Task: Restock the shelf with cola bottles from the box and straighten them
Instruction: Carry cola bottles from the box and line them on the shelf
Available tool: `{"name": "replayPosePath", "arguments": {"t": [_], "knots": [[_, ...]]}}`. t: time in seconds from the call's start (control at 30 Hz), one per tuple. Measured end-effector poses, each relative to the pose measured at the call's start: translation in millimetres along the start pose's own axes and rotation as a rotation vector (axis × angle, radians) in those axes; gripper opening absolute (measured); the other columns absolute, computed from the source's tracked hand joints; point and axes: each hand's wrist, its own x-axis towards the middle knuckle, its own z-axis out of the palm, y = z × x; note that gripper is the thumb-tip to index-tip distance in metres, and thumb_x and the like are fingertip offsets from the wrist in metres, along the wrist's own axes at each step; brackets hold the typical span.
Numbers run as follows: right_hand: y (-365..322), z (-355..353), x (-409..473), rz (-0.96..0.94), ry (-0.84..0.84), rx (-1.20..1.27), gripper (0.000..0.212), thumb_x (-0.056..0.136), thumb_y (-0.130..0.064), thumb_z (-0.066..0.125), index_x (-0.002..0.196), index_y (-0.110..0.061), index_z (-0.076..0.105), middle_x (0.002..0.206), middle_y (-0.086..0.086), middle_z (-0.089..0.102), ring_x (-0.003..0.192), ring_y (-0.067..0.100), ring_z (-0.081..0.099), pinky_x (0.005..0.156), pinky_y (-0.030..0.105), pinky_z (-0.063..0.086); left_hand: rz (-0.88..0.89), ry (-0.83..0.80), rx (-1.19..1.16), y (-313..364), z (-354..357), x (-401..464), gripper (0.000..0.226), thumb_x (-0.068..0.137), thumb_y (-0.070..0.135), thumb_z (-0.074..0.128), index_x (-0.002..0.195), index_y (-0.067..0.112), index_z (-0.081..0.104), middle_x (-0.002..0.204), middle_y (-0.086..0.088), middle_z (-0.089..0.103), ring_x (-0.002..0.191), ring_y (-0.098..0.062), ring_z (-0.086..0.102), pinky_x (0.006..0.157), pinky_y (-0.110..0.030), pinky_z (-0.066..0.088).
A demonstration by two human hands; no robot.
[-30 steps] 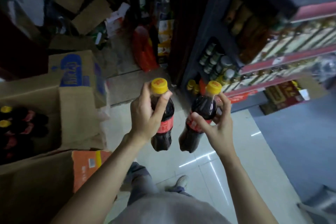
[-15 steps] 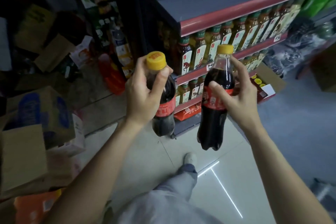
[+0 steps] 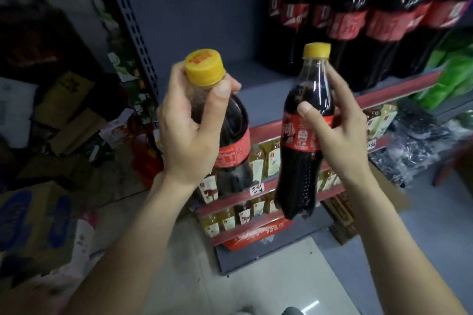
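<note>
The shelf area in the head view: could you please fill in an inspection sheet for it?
Surface: grey shelf, bare left part, red front edge.
Job's things: left cola bottle and right cola bottle, yellow caps, held in the air; large cola bottles stand on the shelf.
Clutter: cardboard boxes on floor at left.
Hands: left hand grips left bottle; right hand grips right bottle.
Cables: nothing seen.
Surroundings: lower shelves of small bottles.

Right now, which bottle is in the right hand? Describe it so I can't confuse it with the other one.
Start at the grey shelf board with big cola bottles at its back. In front of it, the right hand holds a small cola bottle by its shoulder. Unlike the left hand's bottle, it shows its side, with the label facing us.
</note>
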Motion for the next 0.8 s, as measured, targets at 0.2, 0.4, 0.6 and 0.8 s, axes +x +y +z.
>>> {"name": "replayPosePath", "arguments": {"t": [0.2,0.4,0.6,0.8], "knots": [[24,-44,91,-0.206,0.124,0.058,0.067,0.090,-0.026,0.064,0.145,0.000,0.034,0.144,0.004,0.046,0.132,0.011,0.047,0.109,0.031,0.039,0.164,0.109,0.157,-24,87,69,0.031,0.097,0.043,0.042,0.105,0.013,0.045,0.089,0.007,0.063,0.081,-0.011,0.063,0.074,-0.030,0.049],[52,-51,153,-0.231,0.081,0.047,0.066,0.089,-0.027,0.069,0.141,-0.001,0.038,0.141,0.007,0.048,0.131,0.017,0.046,0.109,0.041,0.038,0.015,0.268,0.406,-81,144,129,0.045,0.095,0.040,0.047,0.104,-0.003,0.054,0.089,0.004,0.068,0.084,-0.013,0.067,0.078,-0.037,0.053],[77,-19,180,-0.206,-0.009,0.055,0.065,0.088,-0.021,0.069,0.140,0.000,0.036,0.142,0.011,0.045,0.133,0.019,0.042,0.111,0.021,0.030,-0.151,0.299,0.571,-139,159,156,0.056,0.089,0.051,0.040,0.109,0.001,0.054,0.095,-0.005,0.072,0.088,-0.027,0.068,0.077,-0.040,0.050],[87,17,200,-0.159,0.023,0.019,0.070,0.086,-0.020,0.071,0.145,-0.005,0.034,0.138,0.019,0.044,0.126,0.023,0.044,0.097,-0.001,0.025,-0.197,0.270,0.684,-181,156,191,0.046,0.096,0.041,0.042,0.116,0.002,0.052,0.101,-0.011,0.068,0.093,-0.034,0.064,0.073,-0.034,0.041]]}}
